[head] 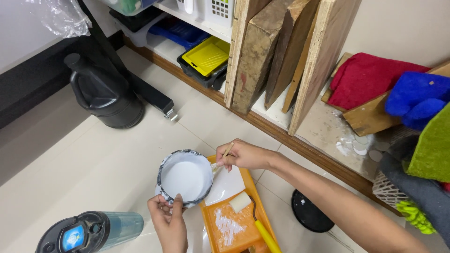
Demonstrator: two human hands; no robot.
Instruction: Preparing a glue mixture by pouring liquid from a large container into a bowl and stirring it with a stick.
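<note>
- Left hand (168, 219): closed on the near rim of the can (184, 178), thumb over the lip, fingers under and outside. Can is held up and tilted toward the tray (233, 212).
- Right hand (243, 155): fingers pinched shut around a wooden stick (225, 153), held at the can's right rim; the stick's lower end sits at the lip, where white paint meets the tray.
- Can: round, open, nearly full of white paint; outside wall smeared white and dark.
- Tray: orange, on the floor (93, 159) just right of the can. White paint pooled in its upper end, white streaks on the ribbed slope.
- Roller (240, 202): small, white head, yellow handle, lying in the tray below the pool.
- Black lid (311, 212) on the floor right of the tray.
- Black jug (105, 96) stands well apart, upper left.
- Boards (276, 56) lean on the shelf behind.
</note>
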